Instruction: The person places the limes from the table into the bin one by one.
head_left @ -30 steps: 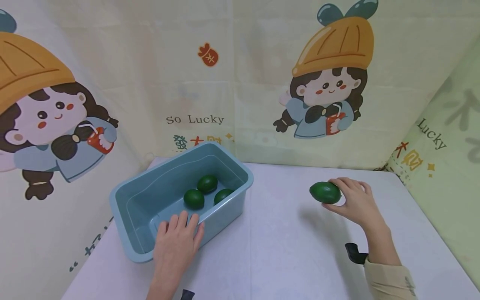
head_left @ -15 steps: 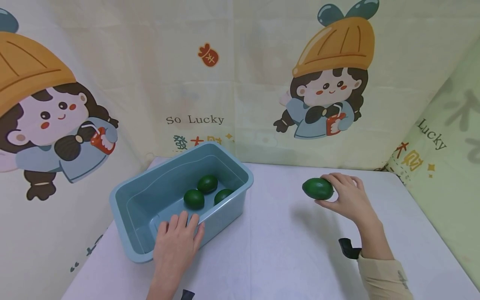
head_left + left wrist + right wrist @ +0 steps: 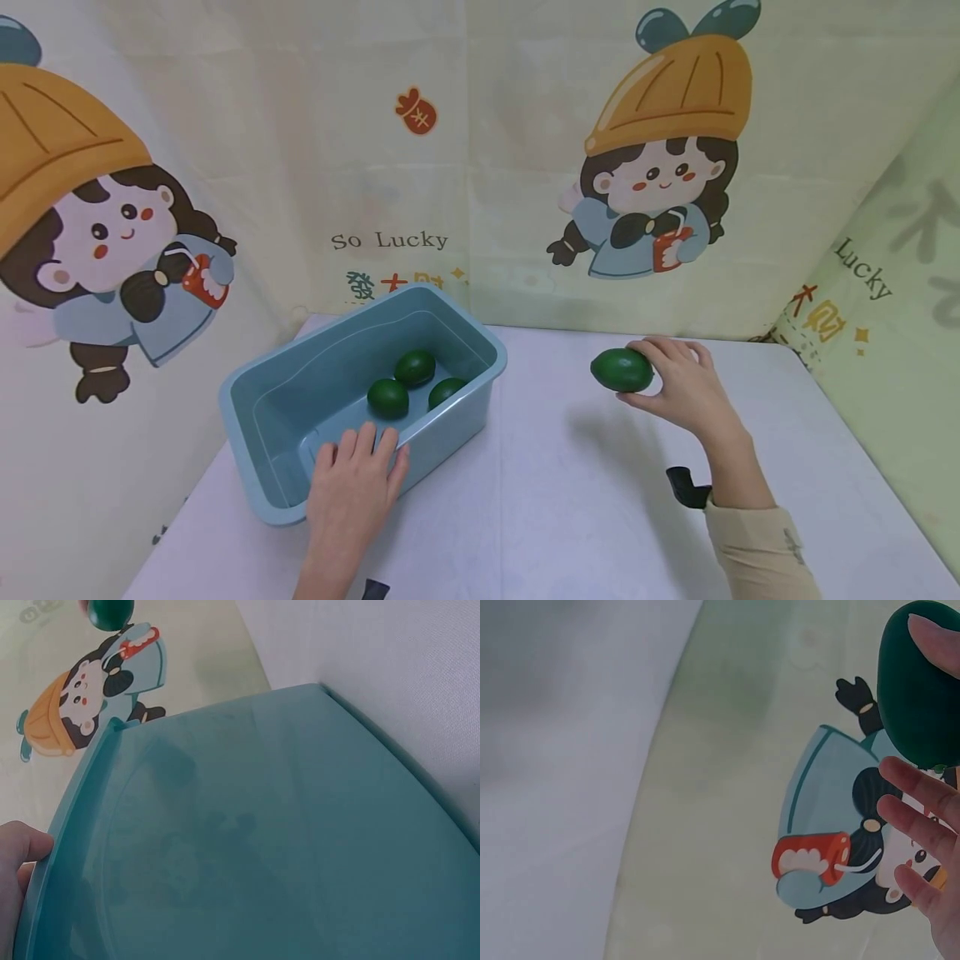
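My left hand (image 3: 352,492) grips the near rim of a blue plastic tub (image 3: 258,392), fingers bent over the edge. Its thumb (image 3: 28,844) shows against the rim in the left wrist view. Inside the tub, toward its right end, lie three dark green limes: a rear lime (image 3: 415,367), a front lime (image 3: 387,399) and a right lime (image 3: 446,390) partly hidden by the wall. To the right of the tub, my right hand (image 3: 688,387) pinches another lime (image 3: 621,370) between thumb and fingers. This lime hangs above the table, with its shadow below on the cloth.
A white cloth covers the table (image 3: 547,500). Behind it hangs a cream backdrop (image 3: 517,125) printed with cartoon figures and lettering, and another printed sheet (image 3: 900,333) borders the right side. Black straps (image 3: 686,488) show near both wrists.
My right hand has carried the lime slightly left and a little farther back over the table. The left hand, the tub and the limes in it have stayed put.
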{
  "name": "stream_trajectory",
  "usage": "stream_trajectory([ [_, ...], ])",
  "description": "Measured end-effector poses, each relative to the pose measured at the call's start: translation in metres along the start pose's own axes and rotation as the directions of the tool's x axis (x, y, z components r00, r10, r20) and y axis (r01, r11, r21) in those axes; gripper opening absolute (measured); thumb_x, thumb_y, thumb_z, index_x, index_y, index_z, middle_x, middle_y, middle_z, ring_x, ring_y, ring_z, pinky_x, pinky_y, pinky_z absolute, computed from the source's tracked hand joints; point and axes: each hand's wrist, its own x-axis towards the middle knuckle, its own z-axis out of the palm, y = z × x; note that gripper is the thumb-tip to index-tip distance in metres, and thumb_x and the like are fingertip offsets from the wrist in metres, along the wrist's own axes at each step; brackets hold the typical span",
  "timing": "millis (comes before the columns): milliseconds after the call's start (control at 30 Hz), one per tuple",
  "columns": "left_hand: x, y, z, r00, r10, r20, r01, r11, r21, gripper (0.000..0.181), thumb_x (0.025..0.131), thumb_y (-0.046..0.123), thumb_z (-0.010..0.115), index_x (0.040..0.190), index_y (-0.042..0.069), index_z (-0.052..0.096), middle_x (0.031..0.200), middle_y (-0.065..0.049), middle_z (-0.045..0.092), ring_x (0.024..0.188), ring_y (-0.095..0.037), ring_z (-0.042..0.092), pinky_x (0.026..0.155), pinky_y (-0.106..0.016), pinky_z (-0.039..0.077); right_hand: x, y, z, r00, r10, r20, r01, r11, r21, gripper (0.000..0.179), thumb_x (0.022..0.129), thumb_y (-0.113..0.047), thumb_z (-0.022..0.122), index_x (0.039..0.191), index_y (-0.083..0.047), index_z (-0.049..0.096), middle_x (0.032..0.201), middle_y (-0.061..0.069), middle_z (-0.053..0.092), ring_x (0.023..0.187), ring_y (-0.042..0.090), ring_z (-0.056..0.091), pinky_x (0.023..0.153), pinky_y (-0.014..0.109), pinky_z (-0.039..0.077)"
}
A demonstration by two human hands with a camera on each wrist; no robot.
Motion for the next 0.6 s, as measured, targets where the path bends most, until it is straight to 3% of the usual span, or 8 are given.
stream_trajectory([
  [400,0.002,-0.001,0.0,0.999,0.011,-0.032,-0.011,1.0,-0.002,0.052,0.097,0.04,0.013,0.078,0.009,0.05,0.07,-0.007,0.039,0.064,-0.025,0.037,0.059,-0.037,0.03,0.018,-0.015,-0.003,0.997,-0.074,-0.006,0.074,0.997,-0.012,0.068,0.06,-0.04,0.082,0.116,-0.011,0.054,0.114,0.014,0.053,0.108,0.033,0.045,0.094,0.056,0.022],
  [600,0.002,-0.002,0.0,1.0,0.0,0.013,0.0,1.0,-0.002,0.057,0.097,0.042,0.009,0.081,0.01,0.054,0.071,-0.007,0.041,0.067,-0.025,0.038,0.061,-0.038,0.031,0.024,-0.022,-0.003,0.995,-0.098,-0.011,0.098,0.995,-0.013,0.069,0.06,-0.04,0.082,0.116,-0.011,0.055,0.113,0.013,0.054,0.108,0.033,0.046,0.095,0.057,0.022],
])
